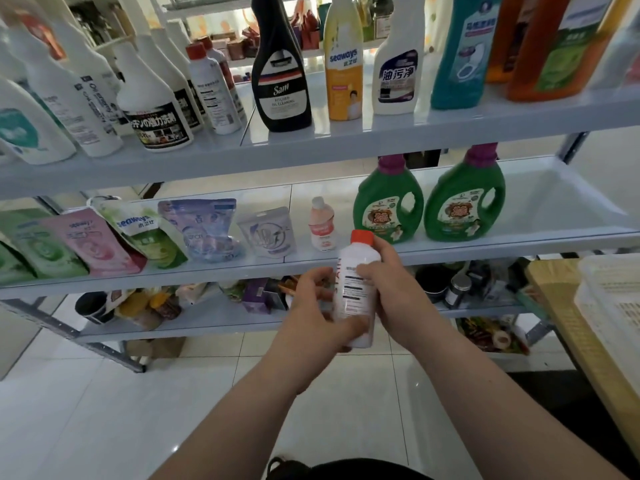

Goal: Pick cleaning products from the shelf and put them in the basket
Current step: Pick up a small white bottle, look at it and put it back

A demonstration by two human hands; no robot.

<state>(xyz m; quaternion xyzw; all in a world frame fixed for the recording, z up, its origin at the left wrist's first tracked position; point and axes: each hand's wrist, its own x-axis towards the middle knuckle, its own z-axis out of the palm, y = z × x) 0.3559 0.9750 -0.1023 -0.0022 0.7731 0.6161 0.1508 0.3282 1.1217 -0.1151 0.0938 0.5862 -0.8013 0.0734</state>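
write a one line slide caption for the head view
Left hand and right hand hold a red-capped white bottle before the shelf, white basket at right

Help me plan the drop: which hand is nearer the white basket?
Right. The right hand grips the red-capped white bottle on the side toward the white basket; the left hand holds the bottle's opposite side, farther from the basket.

Glossy white floor tiles [86,410], wooden table [561,306] (far right)
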